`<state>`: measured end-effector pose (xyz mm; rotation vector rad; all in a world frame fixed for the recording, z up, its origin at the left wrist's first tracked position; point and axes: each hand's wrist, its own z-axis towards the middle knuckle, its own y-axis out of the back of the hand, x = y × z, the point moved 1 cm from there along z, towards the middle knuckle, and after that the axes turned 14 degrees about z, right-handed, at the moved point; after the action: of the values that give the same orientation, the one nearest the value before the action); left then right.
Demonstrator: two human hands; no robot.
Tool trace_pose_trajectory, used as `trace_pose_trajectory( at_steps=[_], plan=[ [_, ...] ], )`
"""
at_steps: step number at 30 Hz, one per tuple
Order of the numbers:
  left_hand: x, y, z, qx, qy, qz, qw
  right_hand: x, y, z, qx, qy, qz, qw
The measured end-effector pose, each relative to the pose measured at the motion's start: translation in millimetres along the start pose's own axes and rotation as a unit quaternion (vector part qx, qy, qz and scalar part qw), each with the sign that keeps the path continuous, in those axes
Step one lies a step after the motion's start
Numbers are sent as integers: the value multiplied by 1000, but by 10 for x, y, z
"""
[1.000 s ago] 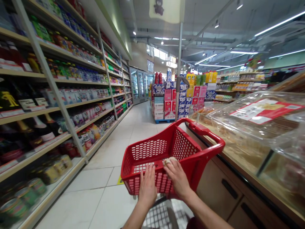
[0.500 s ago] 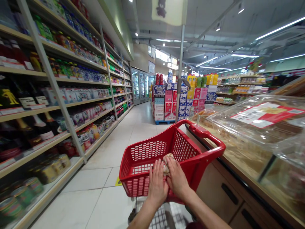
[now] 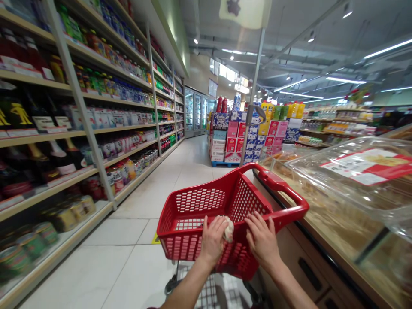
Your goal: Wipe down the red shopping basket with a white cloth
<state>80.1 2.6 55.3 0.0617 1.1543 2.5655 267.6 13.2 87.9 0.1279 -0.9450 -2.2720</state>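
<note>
A red plastic shopping cart (image 3: 183, 246) with a perforated basket stands in front of me. At its near rim my left hand (image 3: 211, 240) is closed on a crumpled, whitish cloth (image 3: 228, 230). Part of the cloth shows past the fingers and hangs over the rim. To the right, my right hand (image 3: 263, 240) rests its fingertips at the same rim, fingers apart and holding nothing. The cart's red handle (image 3: 289, 193) rises beyond that hand on the right.
Drink shelves (image 3: 128, 128) line the left side of a tiled aisle (image 3: 174, 171). On the right runs a counter with clear plastic covers (image 3: 341, 189). Stacked drink cartons (image 3: 231, 139) and a metal pole (image 3: 254, 81) stand ahead. Glass-door fridges (image 3: 193, 109) are at the back.
My hands were together over the cloth at the rim. Now the right hand has moved off to the right, while the left keeps the cloth. The view has shifted slightly left.
</note>
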Motion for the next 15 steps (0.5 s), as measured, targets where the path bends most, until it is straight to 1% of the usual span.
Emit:
trace_pose_trajectory(
  at_steps=[3,5,6,9,11,13,15],
  plan=[
    [332,55,-195,-27,39,46,998,75,-37,20,-2,-4,-2,1000],
    [424,69,-260,-45,63,76,994,153,-62,40,-3,-8,-6,1000],
    [410,64,-260,-49,66,82,993,193,-73,51,-3,-11,-9,1000],
    [239,24,-166,-45,30,72,996,277,-94,78,2,-14,-11,1000],
    [205,19,-125,-38,-5,70,997,283,-92,81,11,-3,-2,1000],
    [346,58,-178,-37,-18,91,995,260,-84,70,17,7,6,1000],
    [610,130,-314,-43,-6,126,991,237,-82,48,17,12,10,1000]
  ],
)
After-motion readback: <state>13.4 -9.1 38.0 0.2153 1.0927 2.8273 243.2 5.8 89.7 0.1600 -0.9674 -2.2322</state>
